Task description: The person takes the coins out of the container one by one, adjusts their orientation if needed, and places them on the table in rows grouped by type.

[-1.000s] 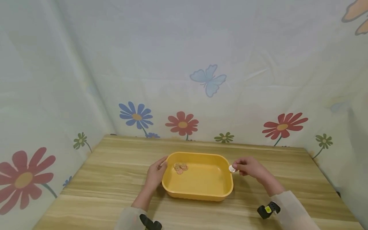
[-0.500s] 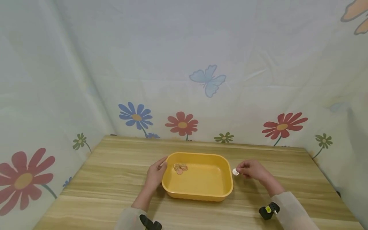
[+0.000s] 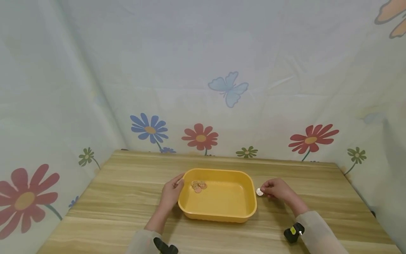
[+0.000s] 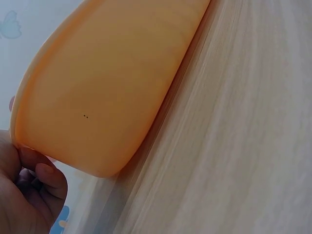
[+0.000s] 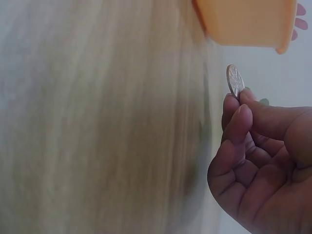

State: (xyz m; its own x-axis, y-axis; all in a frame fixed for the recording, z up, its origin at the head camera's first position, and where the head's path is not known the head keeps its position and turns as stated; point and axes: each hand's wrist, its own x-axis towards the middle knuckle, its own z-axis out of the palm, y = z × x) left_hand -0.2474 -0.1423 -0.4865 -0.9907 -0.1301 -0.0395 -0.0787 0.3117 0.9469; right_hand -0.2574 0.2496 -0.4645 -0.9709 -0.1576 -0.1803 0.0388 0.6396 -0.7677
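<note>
A yellow plastic tray (image 3: 222, 203) with rounded corners stands on the wooden table. My left hand (image 3: 170, 194) grips its left side at the rim; in the left wrist view, curled fingers (image 4: 52, 183) lie against the outer wall. Just outside the tray's right rim, my right hand (image 3: 278, 189) pinches a silver coin (image 3: 259, 192) between thumb and fingertips. The right wrist view shows that coin (image 5: 236, 80) sticking out past the fingertips, apart from the tray (image 5: 248, 22). Inside the tray, several gold and copper-coloured coins (image 3: 198, 186) lie bunched near the left end.
Wood-grain tabletop (image 3: 133, 197) surrounds the tray on all sides. A pale cloth backdrop (image 3: 177, 70) printed with flowers and butterflies rises behind the table and at both sides. Each wrist carries a small black camera mount (image 3: 293, 233).
My right hand, with the silver coin, has drawn slightly right and down from the tray's right rim. The left hand, tray and coins inside it look unmoved.
</note>
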